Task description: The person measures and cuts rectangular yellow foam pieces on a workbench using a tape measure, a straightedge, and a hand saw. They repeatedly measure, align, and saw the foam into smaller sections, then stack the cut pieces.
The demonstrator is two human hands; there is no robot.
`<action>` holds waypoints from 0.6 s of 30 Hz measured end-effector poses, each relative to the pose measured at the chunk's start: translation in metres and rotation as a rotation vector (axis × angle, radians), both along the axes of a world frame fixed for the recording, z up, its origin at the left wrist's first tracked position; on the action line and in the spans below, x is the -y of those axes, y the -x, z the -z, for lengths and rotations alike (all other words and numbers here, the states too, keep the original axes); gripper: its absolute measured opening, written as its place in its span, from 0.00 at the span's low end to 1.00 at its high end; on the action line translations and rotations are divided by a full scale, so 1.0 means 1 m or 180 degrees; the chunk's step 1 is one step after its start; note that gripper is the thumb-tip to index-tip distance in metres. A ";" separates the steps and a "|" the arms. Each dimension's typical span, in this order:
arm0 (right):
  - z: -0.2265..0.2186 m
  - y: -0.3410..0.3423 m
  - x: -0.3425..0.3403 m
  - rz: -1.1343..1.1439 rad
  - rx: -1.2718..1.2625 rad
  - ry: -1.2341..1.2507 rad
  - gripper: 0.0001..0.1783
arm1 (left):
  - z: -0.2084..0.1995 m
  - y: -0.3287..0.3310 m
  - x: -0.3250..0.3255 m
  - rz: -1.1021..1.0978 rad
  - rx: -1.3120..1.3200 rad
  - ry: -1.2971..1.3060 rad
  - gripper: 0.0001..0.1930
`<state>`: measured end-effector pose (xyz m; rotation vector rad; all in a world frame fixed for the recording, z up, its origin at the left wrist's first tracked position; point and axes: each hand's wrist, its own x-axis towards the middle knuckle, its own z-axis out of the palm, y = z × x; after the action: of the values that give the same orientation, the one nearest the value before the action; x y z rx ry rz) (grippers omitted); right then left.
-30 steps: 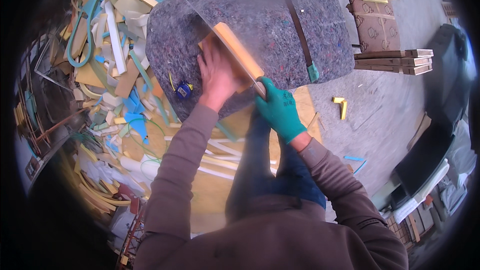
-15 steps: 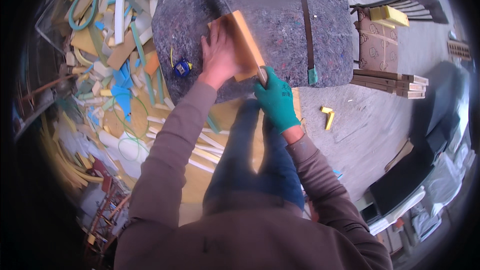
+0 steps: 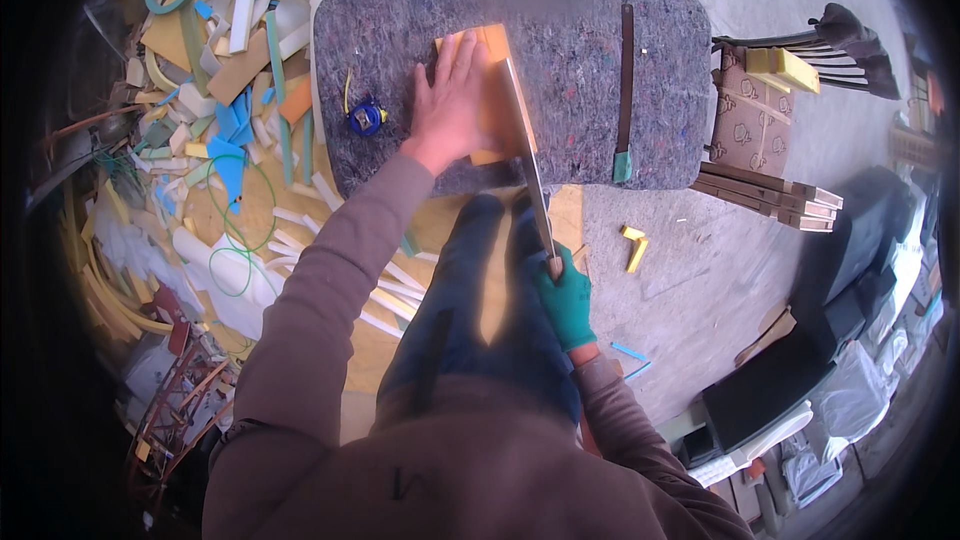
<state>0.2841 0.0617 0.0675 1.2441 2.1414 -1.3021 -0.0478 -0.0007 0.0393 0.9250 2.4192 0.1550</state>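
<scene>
My bare left hand point(image 3: 448, 105) lies with fingers spread on top of an orange foam block point(image 3: 490, 38), pressing it against the grey felt-covered table point(image 3: 570, 60). In a green work glove, my right hand point(image 3: 568, 305) grips the wooden handle of a long, thin-bladed knife point(image 3: 530, 145). The blade runs along the right side of the block, and its handle end is over my right thigh, off the near edge of the table. To the left of the foam sits a blue tape measure point(image 3: 367, 118). A dark flat strip point(image 3: 627, 80) with a green end lies on the right.
Foam offcuts point(image 3: 230, 90) in many colours are heaped on the floor at the left. Right of the table stand a patterned brown box point(image 3: 755, 115), yellow foam pieces point(image 3: 785, 70) and stacked wooden boards point(image 3: 775, 197). Small yellow scraps point(image 3: 635, 250) lie on the concrete floor.
My right hand has drawn the knife back toward my body, so more of the blade shows past the table's near edge. My left hand stays on the foam block.
</scene>
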 end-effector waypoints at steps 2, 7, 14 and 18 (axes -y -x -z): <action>0.001 -0.006 0.000 0.0004 -0.0397 -0.0090 0.25 | -0.002 -0.001 -0.001 -0.0008 0.0011 0.0016 0.75; 0.000 0.005 0.001 0.0047 -0.0430 -0.0116 0.27 | -0.002 -0.002 0.000 -0.0023 0.0043 0.0034 0.75; -0.007 0.040 -0.003 0.0142 -0.0347 -0.0110 0.27 | -0.002 -0.003 0.002 -0.0001 0.0019 -0.0089 0.70; -0.005 0.048 -0.005 0.0003 -0.0523 -0.0232 0.28 | -0.002 -0.002 0.002 0.0019 0.0007 -0.0163 0.66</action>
<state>0.2362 0.0668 0.0723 1.2035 2.3207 -1.3817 -0.0455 -0.0029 0.0412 0.9543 2.4203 0.2165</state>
